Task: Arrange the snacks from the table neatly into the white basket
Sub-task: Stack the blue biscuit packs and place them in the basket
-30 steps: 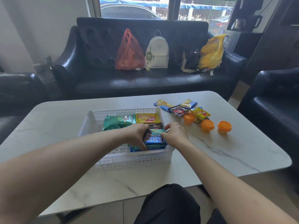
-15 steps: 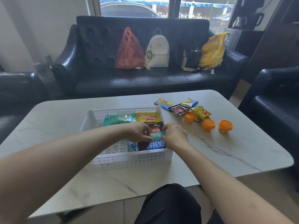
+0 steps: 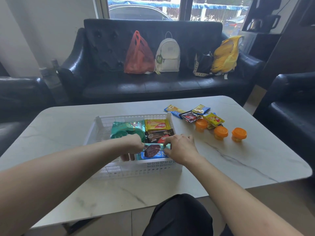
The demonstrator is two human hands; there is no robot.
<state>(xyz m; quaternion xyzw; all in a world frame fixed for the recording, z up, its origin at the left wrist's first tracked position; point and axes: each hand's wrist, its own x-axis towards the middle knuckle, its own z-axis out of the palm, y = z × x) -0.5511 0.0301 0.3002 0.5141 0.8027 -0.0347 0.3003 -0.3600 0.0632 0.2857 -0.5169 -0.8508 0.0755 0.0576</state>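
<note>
The white basket [image 3: 141, 169] stands on the marble table. Inside it lie a green packet [image 3: 127, 129], a yellow wafer packet [image 3: 157, 125] and a brown wafer packet [image 3: 159, 135]. At the basket's near right end sits a blue biscuit packet [image 3: 153, 151] picturing a chocolate waffle. My left hand [image 3: 132, 147] grips its left end, fingers curled down inside the basket. My right hand [image 3: 180, 148] pinches its right end. Several loose snack packets [image 3: 191, 114] and three orange-lidded jelly cups [image 3: 220, 132] lie on the table to the right.
The table's rounded front edge [image 3: 170, 201] is close to my knees. A black sofa [image 3: 153, 86] behind the table holds a red bag, a white backpack, and black and yellow bags. Black armchairs flank the table on both sides.
Both hands have lowered and turned the blue packet so it sits lower in the basket's near right corner. The brown wafer packet behind it is now uncovered.
</note>
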